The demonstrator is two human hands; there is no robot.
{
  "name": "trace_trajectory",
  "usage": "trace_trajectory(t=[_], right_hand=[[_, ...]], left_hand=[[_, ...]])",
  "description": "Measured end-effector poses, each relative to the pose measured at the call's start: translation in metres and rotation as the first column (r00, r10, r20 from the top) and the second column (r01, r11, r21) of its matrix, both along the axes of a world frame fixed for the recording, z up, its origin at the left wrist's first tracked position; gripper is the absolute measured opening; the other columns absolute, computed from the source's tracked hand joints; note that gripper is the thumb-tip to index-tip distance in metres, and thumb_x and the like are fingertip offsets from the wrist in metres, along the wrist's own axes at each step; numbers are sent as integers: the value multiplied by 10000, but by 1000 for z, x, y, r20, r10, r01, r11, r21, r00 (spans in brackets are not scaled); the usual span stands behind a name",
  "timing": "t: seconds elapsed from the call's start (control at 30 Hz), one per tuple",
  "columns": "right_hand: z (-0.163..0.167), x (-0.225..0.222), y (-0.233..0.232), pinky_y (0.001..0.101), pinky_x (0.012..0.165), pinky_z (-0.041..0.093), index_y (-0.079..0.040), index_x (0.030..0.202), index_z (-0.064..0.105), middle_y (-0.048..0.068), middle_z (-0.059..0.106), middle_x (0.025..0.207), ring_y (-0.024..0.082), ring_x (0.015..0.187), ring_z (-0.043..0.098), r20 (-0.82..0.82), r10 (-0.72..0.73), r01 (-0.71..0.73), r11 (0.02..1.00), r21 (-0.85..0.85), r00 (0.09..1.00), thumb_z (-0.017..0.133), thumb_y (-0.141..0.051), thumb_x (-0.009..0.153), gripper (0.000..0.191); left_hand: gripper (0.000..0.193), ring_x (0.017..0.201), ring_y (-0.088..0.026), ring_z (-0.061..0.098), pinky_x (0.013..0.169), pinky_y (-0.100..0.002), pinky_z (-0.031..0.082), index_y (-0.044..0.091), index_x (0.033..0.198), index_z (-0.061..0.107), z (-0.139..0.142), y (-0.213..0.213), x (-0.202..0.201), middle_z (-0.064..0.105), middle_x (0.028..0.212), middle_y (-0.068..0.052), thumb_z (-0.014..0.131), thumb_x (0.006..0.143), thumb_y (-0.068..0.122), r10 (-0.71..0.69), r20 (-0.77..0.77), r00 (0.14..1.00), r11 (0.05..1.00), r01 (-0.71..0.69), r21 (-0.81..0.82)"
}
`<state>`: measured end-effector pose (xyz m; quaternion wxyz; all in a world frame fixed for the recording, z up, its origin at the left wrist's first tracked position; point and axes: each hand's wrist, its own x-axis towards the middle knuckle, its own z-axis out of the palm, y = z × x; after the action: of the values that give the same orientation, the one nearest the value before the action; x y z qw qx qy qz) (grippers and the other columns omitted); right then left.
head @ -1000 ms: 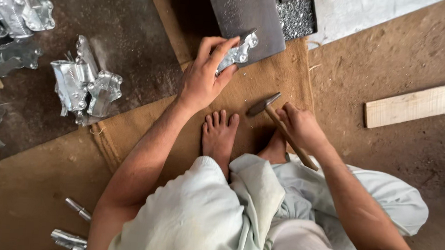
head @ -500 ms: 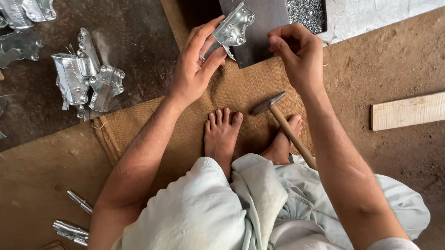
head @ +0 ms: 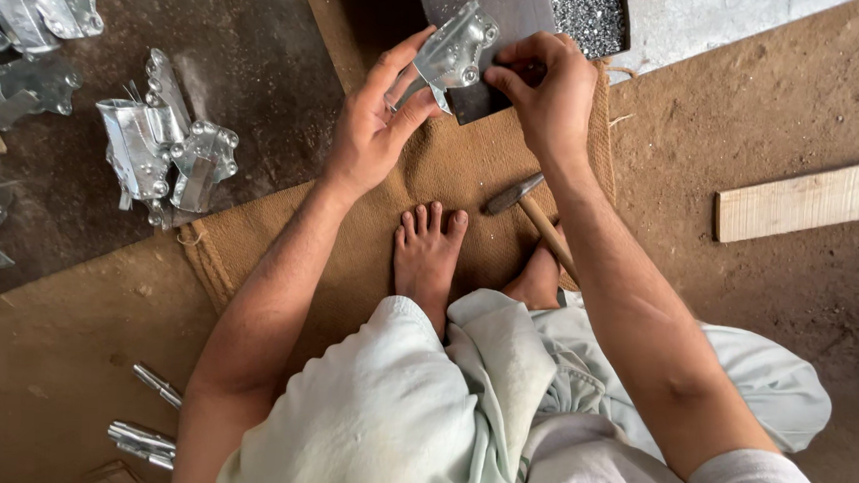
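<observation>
The earthen floor [head: 803, 84] carries a burlap mat [head: 352, 257] on which the person sits, one bare foot [head: 427, 256] flat on the cloth; a dark steel block [head: 511, 23] lies at the mat's far edge, with a tray of small grey rivets [head: 586, 12] just beyond it; a pale wooden plank [head: 803, 200] lies well apart to the right, and a heap of pressed metal brackets [head: 163, 157] sits to the left. A second ago the right hand [head: 547, 97] held the hammer [head: 532, 217] low by the feet; now the hammer lies let go on the mat beside the foot, and that hand has come up to the workpiece, which suggests fitting rather than striking is in hand. The left hand [head: 377, 123] holds a pressed metal bracket [head: 452, 49] over the near edge of the block, its grip closed round the piece with thumb and fingers; the right hand's grip is pinched at the bracket's lower right edge, though whether a rivet sits between the fingertips cannot be told. The bracket is bright, zinc-grey, folded, with round bosses along its face.
</observation>
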<state>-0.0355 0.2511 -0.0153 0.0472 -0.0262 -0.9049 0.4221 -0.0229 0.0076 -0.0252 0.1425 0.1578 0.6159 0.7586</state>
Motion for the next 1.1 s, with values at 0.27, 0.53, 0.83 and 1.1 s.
trace_trajectory(t=[0.27,0.53,0.83,1.1], right_hand=[[12,145,59,300,660,541,25,962,655,101,711,856,140,757,667,379,-69,28,993,112,923,802,-267,958,327],[46,201,87,329,484,468,-39,907,638,60,606,594,125,501,577,787,82,38,990,-133,611,598,-399,981,370],[98,148,53,298,427,391,-41,919,588,2,516,554,87,471,485,533,27,54,989,-135,846,486,-371,1075,379],[84,114,49,413,520,448,22,965,590,174,599,668,355,588,605,381,56,-155,960,233,923,598,-320,1123,377]], left_hand=[[527,1362,-365,610,870,-348,644,158,1540,447,10,13,-3,534,1552,-177,653,1072,283,-55,-141,989,949,8,-316],[491,1391,-365,624,1117,-458,538,172,1573,459,9,8,-8,581,1527,-189,624,1133,317,-80,-286,955,937,-26,-349],[533,1258,-295,698,1029,-407,579,218,1541,492,2,11,-8,656,1408,-124,708,1059,290,-115,-404,908,850,-121,-513],[559,1202,-272,716,1001,-361,637,211,1543,484,9,15,-9,656,1409,-110,737,1046,262,-150,-489,859,814,-173,-555]])
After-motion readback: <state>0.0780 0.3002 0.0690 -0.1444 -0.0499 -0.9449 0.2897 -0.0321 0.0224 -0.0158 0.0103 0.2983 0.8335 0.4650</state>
